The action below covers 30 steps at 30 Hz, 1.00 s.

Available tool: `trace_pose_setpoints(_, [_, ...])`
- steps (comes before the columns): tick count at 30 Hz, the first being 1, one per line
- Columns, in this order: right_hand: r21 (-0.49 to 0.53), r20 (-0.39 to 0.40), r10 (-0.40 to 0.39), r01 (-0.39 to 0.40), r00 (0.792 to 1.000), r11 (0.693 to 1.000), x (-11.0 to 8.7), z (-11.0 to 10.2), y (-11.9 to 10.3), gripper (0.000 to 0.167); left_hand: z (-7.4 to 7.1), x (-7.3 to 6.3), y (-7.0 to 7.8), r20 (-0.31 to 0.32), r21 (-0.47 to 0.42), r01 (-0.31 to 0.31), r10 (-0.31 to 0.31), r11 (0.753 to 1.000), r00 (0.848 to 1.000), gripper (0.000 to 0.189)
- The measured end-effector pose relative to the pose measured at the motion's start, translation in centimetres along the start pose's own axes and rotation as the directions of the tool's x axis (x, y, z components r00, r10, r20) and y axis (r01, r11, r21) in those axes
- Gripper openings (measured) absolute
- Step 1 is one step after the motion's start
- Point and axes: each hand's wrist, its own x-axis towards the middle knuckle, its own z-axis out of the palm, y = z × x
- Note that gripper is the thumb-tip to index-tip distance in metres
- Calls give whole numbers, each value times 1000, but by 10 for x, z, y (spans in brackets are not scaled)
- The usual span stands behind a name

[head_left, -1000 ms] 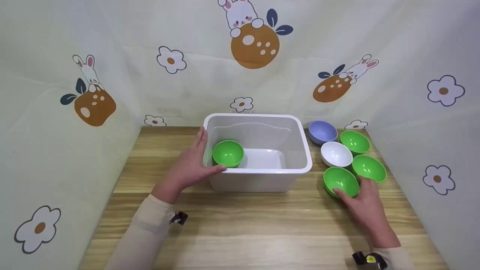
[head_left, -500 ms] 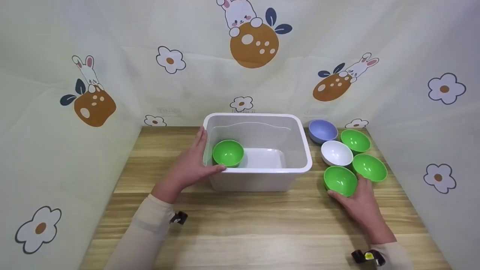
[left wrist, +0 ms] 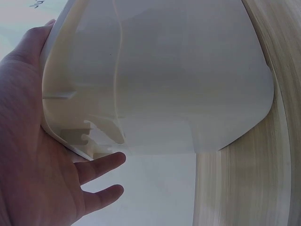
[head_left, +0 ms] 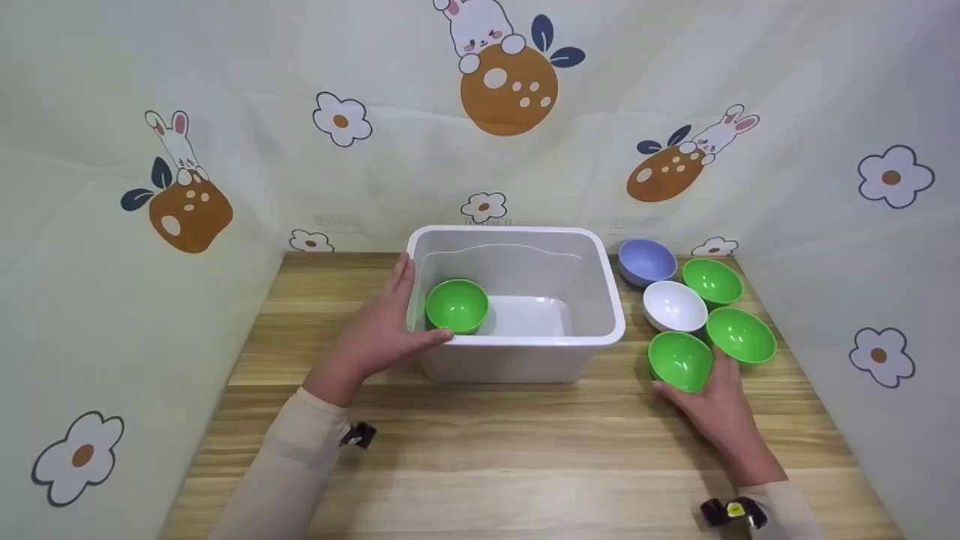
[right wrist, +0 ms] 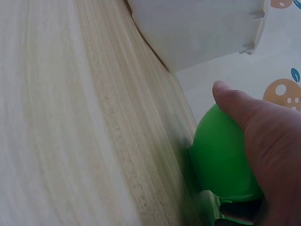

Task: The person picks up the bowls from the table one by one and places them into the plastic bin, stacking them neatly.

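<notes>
In the head view a white plastic bin (head_left: 517,367) stands mid-table with a green bowl (head_left: 457,307) inside at its left. My left hand (head_left: 373,330) rests against the bin's near left corner, its thumb along the front rim. The left wrist view shows two fingers (left wrist: 101,168) extended fairly straight beside the bin's wall. At the right, my right hand (head_left: 716,405) holds the nearest green bowl (head_left: 679,361) between thumb and fingers. In the right wrist view the thumb lies on that bowl's side, and its base is at the tabletop; the other fingertips are mostly hidden.
Behind the held bowl sit a white bowl (head_left: 674,306), a blue bowl (head_left: 646,262) and two more green bowls, one nearer (head_left: 741,335) and one farther (head_left: 712,282). All stand close together right of the bin. Patterned cloth (head_left: 405,172) walls the wooden table (head_left: 495,457).
My right thumb has shifted left and down around the outside of the near green bowl, and the right hand has moved slightly left. My left hand and the bin have stayed put.
</notes>
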Motion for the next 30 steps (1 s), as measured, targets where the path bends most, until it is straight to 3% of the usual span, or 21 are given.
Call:
trace_pose_setpoints(15, [37, 12, 38, -39, 999, 999, 2, 4, 4, 132, 0, -1, 0, -1, -17, -2, 2, 1000, 1000, 137])
trace_pose_setpoints(30, [226, -43, 121, -108, 992, 968, -2, 0, -3, 126, 1, 0, -2, -2, -15, -17, 17, 1000, 1000, 141])
